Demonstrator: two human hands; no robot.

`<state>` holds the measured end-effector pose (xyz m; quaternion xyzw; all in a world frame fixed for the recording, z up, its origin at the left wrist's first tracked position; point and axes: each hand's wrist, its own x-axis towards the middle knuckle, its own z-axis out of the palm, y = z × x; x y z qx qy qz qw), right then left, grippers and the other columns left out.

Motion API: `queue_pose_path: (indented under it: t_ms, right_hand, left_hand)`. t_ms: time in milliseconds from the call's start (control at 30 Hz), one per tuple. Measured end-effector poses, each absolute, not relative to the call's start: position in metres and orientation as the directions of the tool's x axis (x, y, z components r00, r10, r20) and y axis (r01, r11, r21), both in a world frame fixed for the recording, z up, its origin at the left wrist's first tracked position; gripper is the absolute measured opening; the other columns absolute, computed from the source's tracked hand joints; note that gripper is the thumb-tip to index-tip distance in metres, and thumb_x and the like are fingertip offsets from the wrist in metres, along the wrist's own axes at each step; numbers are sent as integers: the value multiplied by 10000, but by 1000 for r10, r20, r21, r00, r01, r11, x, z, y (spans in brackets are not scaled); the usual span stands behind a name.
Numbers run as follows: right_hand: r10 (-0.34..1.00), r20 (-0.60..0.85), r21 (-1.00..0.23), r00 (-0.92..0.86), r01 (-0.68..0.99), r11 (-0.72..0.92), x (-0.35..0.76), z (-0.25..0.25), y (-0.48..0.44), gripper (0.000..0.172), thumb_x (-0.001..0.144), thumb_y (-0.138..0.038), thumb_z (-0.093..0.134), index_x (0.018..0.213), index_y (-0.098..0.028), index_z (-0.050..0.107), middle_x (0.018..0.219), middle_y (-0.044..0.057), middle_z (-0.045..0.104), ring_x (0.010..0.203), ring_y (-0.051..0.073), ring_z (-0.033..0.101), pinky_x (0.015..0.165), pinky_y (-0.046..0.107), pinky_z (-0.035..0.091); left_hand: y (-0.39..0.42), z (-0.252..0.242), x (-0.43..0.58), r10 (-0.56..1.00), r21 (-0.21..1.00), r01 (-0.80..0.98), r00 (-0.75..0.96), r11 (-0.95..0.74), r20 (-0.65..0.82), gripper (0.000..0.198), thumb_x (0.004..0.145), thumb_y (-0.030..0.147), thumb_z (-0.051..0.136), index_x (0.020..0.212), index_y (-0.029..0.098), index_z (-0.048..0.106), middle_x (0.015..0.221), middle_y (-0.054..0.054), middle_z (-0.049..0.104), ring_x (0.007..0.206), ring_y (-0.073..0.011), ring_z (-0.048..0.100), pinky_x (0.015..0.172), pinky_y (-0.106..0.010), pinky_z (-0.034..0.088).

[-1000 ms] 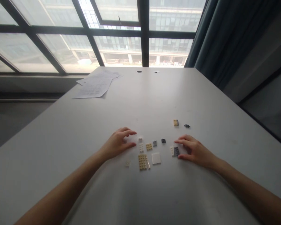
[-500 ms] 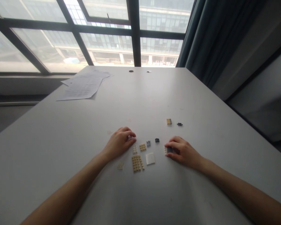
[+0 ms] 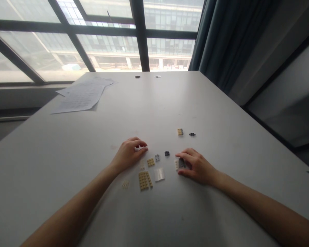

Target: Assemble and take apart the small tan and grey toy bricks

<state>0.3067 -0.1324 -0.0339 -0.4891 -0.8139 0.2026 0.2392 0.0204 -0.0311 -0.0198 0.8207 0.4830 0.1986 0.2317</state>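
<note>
My left hand (image 3: 130, 152) rests on the table with curved fingers slightly apart, nothing visible between them. Close to it are a small whitish brick (image 3: 142, 167) and a tan studded plate (image 3: 150, 162). My right hand (image 3: 195, 164) has thumb and forefinger spread around a dark grey brick (image 3: 181, 163), which lies against a white studded strip (image 3: 176, 165). Part of the grey brick is hidden by the fingers. Between the hands lie a light grey piece (image 3: 157, 157), a black piece (image 3: 167, 153) and a white smooth tile (image 3: 159, 175).
Nearer me are a larger tan plate (image 3: 143, 181), a narrow tan strip (image 3: 150, 180) and thin pale pieces (image 3: 125, 184). Farther off lie a tan-and-grey block (image 3: 180, 131) and a black connector (image 3: 192, 134). Printed papers (image 3: 79, 97) cover the table's far left.
The right hand's forefinger and thumb have spread apart around the dark grey brick. The left hand's fingers have shifted slightly. The whole view has turned a little to the right.
</note>
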Motion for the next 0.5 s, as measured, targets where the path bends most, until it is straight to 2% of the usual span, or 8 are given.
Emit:
queue_pose_path:
  t_ms: [100,267,500]
  right_hand:
    - [901,195,-556,-387,713,426,304,-34,-133,485,741,-288,772,1178,-170,597,1077,97,606,1011,247,553,924,411,477]
    - [900,188,-552,-394,715,429,299,-32,-134,303,804,-251,712,1086,-166,643,1029,87,609,975,227,559,915,381,476]
    - [897,208,-555,-391,708,437,301,-32,-132,262,810,-252,706,1054,-178,647,1009,82,611,958,224,565,887,371,487]
  left_hand:
    - [-30,-19,26,877,566,695,466,-443,114,208,824,380,580,841,216,706,877,-24,652,746,-155,583,708,-280,471]
    - [-25,-16,41,841,557,655,514,-511,167,201,822,377,596,853,211,707,868,-28,656,753,-157,584,716,-284,462]
    - [-23,-8,82,781,507,618,591,-601,205,174,826,334,598,845,202,710,832,-30,650,760,-161,592,711,-280,462]
